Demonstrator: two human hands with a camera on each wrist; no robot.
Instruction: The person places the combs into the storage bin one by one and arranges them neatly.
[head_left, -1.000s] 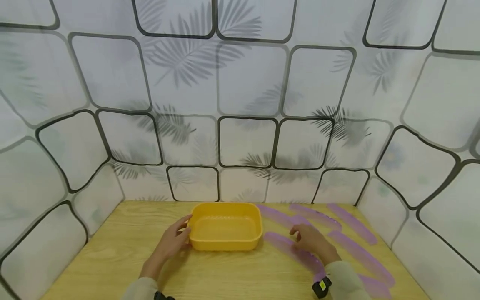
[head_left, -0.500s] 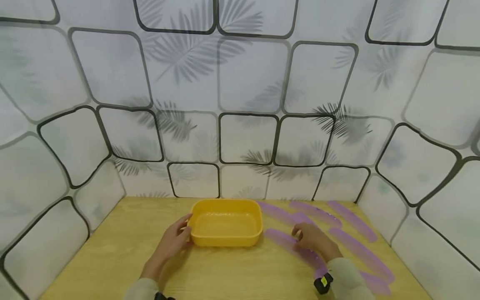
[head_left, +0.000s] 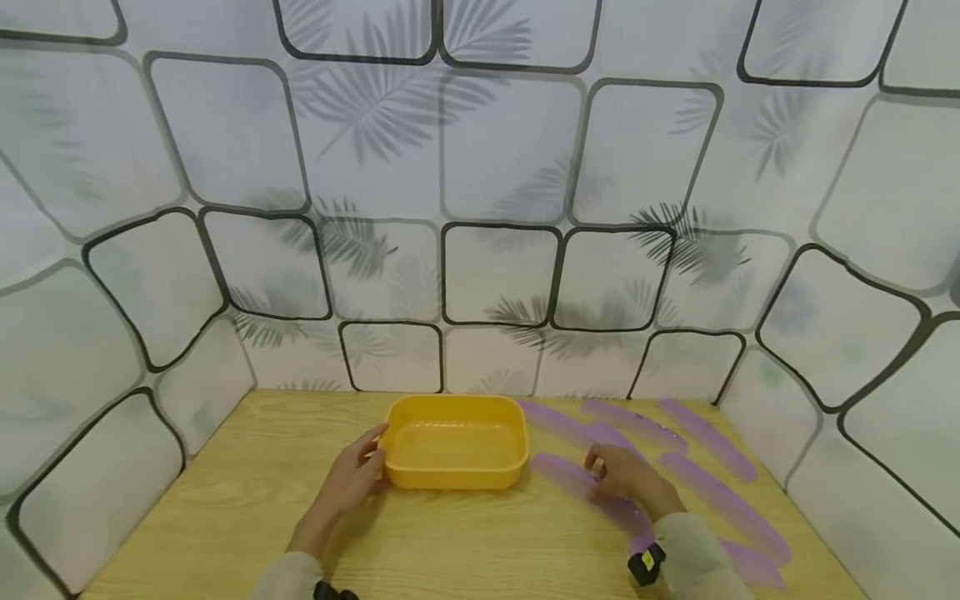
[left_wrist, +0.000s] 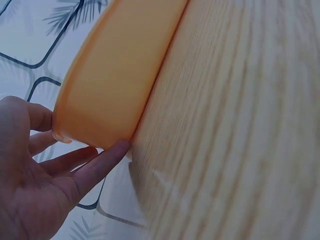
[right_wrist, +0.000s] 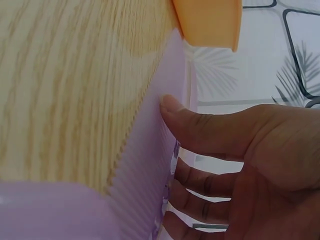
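A yellow rectangular plastic tub (head_left: 457, 479) with rounded corners stands on the wooden table and has nothing in it. My left hand (head_left: 354, 473) holds its left end; in the left wrist view one fingertip (left_wrist: 120, 147) touches low on the wall while others are at the rim. To the right, my right hand (head_left: 626, 479) pinches a translucent purple comb (head_left: 558, 471) near its middle. The right wrist view shows my thumb (right_wrist: 172, 105) on the near face of that comb (right_wrist: 145, 125), its fine teeth along the table side, and curled fingers behind it.
Several more purple combs lie on the right of the table (head_left: 450, 550): one comb (head_left: 708, 437) far right, a long comb (head_left: 727, 500) beside my right forearm, another comb (head_left: 753, 567) near the sleeve. Patterned cloth walls (head_left: 495, 275) enclose the back and sides.
The head view has shifted slightly, so the scene sits a little higher in it. Both hands, the tub and the combs keep their places relative to each other.
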